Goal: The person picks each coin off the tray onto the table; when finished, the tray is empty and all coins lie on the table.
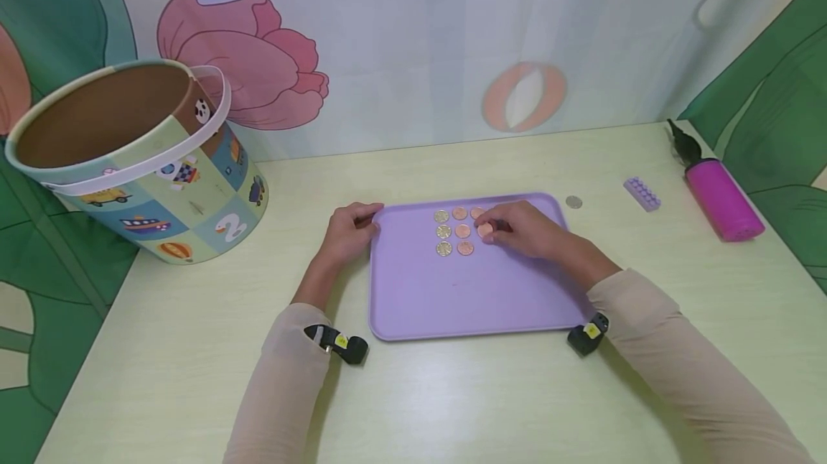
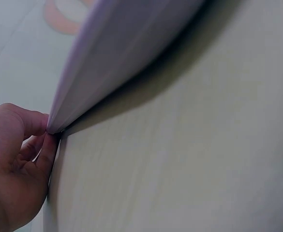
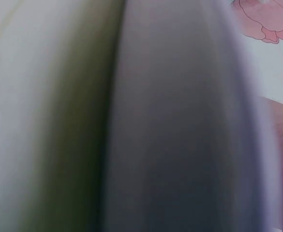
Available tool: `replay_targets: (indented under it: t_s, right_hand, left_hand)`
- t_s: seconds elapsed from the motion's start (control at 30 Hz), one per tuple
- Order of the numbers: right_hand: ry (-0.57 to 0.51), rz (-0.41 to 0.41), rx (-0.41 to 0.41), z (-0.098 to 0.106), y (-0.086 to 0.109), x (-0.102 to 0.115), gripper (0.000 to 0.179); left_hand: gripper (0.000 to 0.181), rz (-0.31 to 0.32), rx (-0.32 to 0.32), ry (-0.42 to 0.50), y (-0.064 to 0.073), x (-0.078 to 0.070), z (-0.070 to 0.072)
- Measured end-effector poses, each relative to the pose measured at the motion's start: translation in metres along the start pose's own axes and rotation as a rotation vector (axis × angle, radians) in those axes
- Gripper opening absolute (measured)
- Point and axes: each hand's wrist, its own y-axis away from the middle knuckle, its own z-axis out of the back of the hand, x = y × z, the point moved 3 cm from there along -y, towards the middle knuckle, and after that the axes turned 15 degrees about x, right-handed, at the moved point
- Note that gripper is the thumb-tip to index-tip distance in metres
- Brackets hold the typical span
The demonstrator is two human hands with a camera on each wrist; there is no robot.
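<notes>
A lilac tray (image 1: 413,291) lies on the table with several coins in rows on it. Its left column is three gold-coloured coins (image 1: 443,231); beside it run three copper coins (image 1: 462,231). Another copper coin (image 1: 477,212) shows at the top of a third column. My right hand (image 1: 526,229) pinches a copper coin (image 1: 485,230) just below that one, its fingertips partly covering it. At the tray's far left corner, my left hand (image 1: 349,233) pinches the rim, as the left wrist view shows with the fingers (image 2: 45,151) at the edge. The right wrist view is mostly blurred tray side.
On the left stands a big patterned bucket (image 1: 187,212) with a white handle. A silver coin (image 1: 573,202), a purple toy brick (image 1: 642,194) and a magenta hand pump (image 1: 723,198) lie right of the tray. A printed curtain (image 1: 400,54) hangs behind the table.
</notes>
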Motion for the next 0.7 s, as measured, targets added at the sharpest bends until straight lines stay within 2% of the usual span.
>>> replay_targets:
  t_s: [0.33, 0.7]
  right_hand:
    - [-0.030, -0.003, 0.020, 0.0001, 0.0044, 0.0003, 0.034]
    - [-0.033, 0.001, -0.022, -0.0002, 0.0029, -0.0032, 0.030]
  left_hand:
    - [0.043, 0.012, 0.002, 0.004, 0.0000, -0.0016, -0.0012]
    - [0.043, 0.015, 0.003, 0.001, 0.0005, -0.0011, -0.0002]
